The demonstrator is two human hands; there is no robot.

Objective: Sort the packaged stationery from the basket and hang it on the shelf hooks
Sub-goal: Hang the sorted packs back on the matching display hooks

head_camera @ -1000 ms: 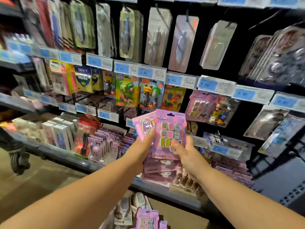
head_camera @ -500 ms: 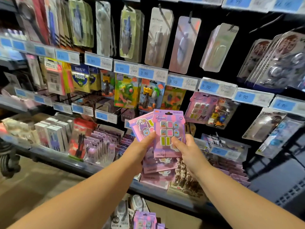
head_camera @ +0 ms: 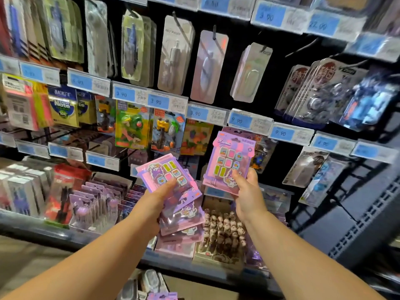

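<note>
Right hand (head_camera: 249, 192): I am holding up one flat pink-and-purple card pack with coloured squares under clear plastic (head_camera: 229, 161). My right thumb (head_camera: 237, 176) is pressing on its front near the lower right corner. The other fingers (head_camera: 252, 173) are curling round its right edge to the back, so I am pinching the pack between them. The pack is standing upright, face toward me, in front of the black shelf backboard (head_camera: 244, 24). Its top edge is lying just under a blue-and-white price label reading 9.90 (head_camera: 240, 121). I cannot tell whether its top is touching a hook. A hung card pack with small dark and orange figures (head_camera: 263, 154) is showing just beside its right edge.

Left hand (head_camera: 151, 204): I am gripping a fanned stack of similar pink-and-purple card packs (head_camera: 184, 213), lower and to the left, apart from the single pack. My left thumb (head_camera: 170, 185) is lying flat across the top pack, which is tilting to the left. The fingers underneath are hidden, so I cannot tell how they are lying.

A cardboard display box of small brown-headed figures (head_camera: 223, 230) is sitting on the dark lower shelf ledge (head_camera: 65, 237) beneath both hands. More packs are showing, blurred, at the bottom edge of the view.
</note>
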